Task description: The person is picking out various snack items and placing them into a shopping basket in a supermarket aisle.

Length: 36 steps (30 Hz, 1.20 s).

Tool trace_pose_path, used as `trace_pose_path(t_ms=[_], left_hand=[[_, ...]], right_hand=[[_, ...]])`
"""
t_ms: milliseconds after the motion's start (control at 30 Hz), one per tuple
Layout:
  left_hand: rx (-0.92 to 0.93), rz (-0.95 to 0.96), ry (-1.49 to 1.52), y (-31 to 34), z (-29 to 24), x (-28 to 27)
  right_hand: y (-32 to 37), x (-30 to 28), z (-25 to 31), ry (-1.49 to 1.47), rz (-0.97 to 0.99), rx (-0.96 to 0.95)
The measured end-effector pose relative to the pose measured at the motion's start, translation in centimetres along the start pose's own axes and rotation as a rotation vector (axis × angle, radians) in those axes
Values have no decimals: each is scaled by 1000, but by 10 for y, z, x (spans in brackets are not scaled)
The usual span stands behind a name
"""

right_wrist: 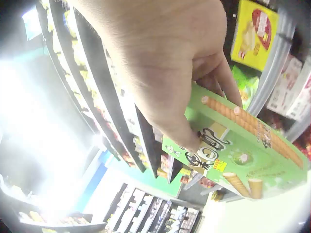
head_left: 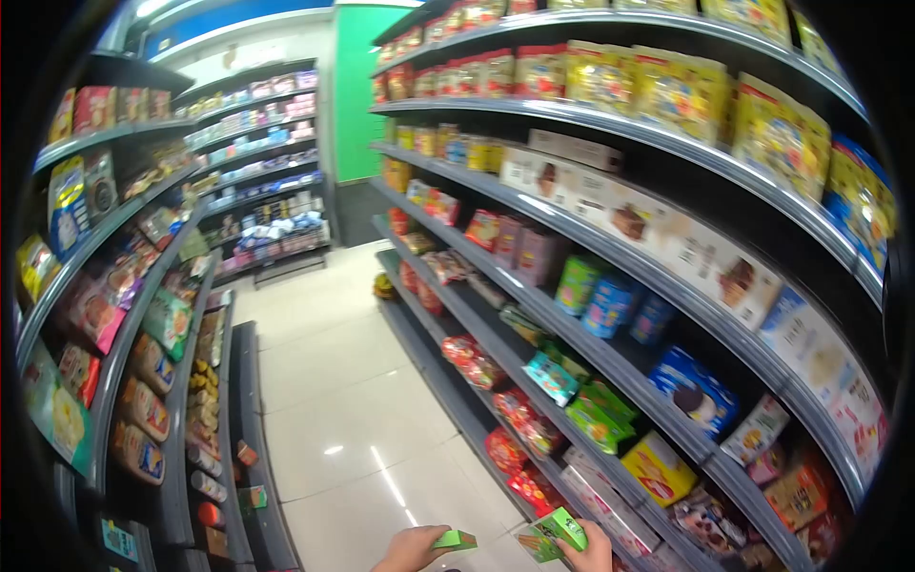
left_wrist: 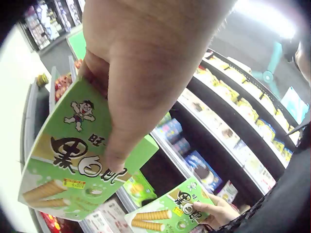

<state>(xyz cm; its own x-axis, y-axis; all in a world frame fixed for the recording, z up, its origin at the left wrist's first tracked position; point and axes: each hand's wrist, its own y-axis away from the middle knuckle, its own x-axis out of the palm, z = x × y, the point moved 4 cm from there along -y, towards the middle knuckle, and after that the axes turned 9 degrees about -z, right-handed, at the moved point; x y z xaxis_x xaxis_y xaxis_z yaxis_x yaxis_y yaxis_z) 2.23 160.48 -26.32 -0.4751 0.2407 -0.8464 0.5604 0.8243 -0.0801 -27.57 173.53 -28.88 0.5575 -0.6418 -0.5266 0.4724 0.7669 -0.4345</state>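
In the head view my left hand (head_left: pixel 416 548) is low in the middle of the picture and grips a green box of wafer rolls (head_left: pixel 457 541). Up close in the left wrist view, this wafer roll box (left_wrist: pixel 65 155) shows a cartoon child, dark lettering and a small yellow price sticker, with my thumb across its front. To the right, my right hand (head_left: pixel 595 547) pinches a second, matching box of wafer rolls (right_wrist: pixel 252 150) between thumb and fingers. Rolled wafers are printed on its front and side. The two boxes are held apart, over the floor by the shelves.
A tall shelf rack (head_left: pixel 610 214) runs along the right, stocked with yellow snack bags (head_left: pixel 679 92), red packs (head_left: pixel 524 419) and a yellow box (head_left: pixel 658 467). Another rack (head_left: pixel 143 315) lines the left. Between them lies a pale tiled floor (head_left: pixel 334 381), leading to far shelves (head_left: pixel 262 157).
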Motion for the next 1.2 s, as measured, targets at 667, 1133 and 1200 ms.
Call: trace_pose_path(t_ms=[667, 1133, 1200], left_hand=[[-385, -542, 94, -64, 256, -163], [-563, -614, 34, -140, 441, -314], [-569, -584, 35, -154, 472, -336]], right_hand=[[-245, 373, 175, -176, 645, -285], [-376, 585, 304, -272, 646, -374], [-391, 613, 317, -275, 615, -365]])
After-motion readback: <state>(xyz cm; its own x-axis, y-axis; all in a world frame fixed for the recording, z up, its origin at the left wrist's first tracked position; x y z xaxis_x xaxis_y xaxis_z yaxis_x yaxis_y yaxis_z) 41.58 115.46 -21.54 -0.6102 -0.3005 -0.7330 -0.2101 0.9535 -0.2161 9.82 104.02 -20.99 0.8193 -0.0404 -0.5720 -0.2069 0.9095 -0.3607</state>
